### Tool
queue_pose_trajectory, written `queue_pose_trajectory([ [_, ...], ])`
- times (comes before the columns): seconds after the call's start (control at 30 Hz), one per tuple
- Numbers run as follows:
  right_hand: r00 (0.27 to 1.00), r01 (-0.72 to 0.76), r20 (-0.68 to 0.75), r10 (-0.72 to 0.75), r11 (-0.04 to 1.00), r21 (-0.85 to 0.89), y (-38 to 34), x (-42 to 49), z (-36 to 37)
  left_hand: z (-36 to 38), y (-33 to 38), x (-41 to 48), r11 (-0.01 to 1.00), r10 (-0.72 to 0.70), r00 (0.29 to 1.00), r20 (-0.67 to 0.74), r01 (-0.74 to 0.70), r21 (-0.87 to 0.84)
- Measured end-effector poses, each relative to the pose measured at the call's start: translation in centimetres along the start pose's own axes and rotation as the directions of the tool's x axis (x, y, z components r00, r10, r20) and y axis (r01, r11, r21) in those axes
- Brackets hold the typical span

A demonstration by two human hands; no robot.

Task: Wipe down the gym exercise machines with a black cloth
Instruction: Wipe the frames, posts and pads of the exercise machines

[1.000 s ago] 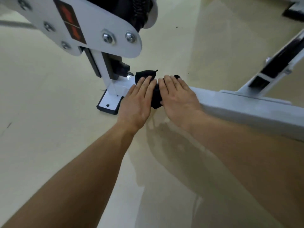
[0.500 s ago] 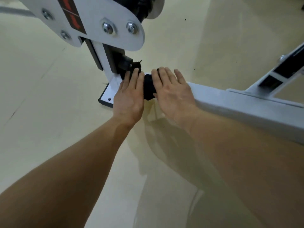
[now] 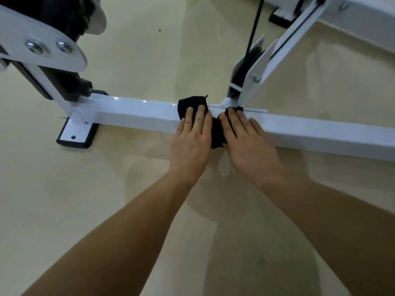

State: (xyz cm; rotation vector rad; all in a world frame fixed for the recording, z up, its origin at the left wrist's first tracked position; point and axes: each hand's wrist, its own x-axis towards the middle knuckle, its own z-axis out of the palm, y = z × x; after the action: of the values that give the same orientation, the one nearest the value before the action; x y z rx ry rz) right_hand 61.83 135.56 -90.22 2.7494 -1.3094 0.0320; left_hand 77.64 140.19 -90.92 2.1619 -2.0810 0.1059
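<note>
A black cloth (image 3: 192, 102) is draped over the white base bar (image 3: 136, 113) of the gym machine, low near the floor. My left hand (image 3: 191, 139) presses flat on the cloth's left part with straight fingers. Beside it, my right hand (image 3: 249, 144) lies flat on the cloth's right part, fingers reaching over the bar's top. Between the two hands a strip of the cloth hangs down the bar's near side.
At the bar's left end stands a white upright (image 3: 64, 103) on a black-edged foot plate (image 3: 74, 135), with a bolted white bracket (image 3: 42, 50) above. A slanted white strut (image 3: 277, 58) with a black cable (image 3: 253, 28) rises just behind my right hand. Beige floor (image 3: 85, 199) surrounds.
Both hands and the cloth have slid to the right along the bar, away from the left upright and up to the strut's foot. The view has shifted with them.
</note>
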Motion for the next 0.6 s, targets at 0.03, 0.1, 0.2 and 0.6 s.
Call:
queue_pose_trajectory([
  [0.03, 1.0, -0.01, -0.004, 0.01, 1.0, -0.015, 0.9, -0.6, 0.1, -0.3, 1.1, 0.1, 1.0, 0.006, 1.0, 0.014, -0.007, 0.014],
  [0.1, 1.0, -0.011, -0.029, 0.01, 0.999, -0.036, 2.6, -1.2, 0.5, -0.8, 3.3, 0.5, 0.999, 0.001, 1.0, 0.027, -0.003, 0.049],
  [0.2, 0.998, -0.042, -0.056, 0.041, 0.999, -0.011, 4.8, -2.5, 1.0, -1.2, 6.2, 0.6, 0.991, 0.055, 0.994, 0.097, -0.066, 0.115],
  [0.6, 0.994, -0.066, -0.091, 0.064, 0.998, -0.021, 18.2, -9.9, 1.5, -2.6, 18.8, 4.0, 0.968, 0.192, 0.95, 0.248, -0.225, 0.114],
])
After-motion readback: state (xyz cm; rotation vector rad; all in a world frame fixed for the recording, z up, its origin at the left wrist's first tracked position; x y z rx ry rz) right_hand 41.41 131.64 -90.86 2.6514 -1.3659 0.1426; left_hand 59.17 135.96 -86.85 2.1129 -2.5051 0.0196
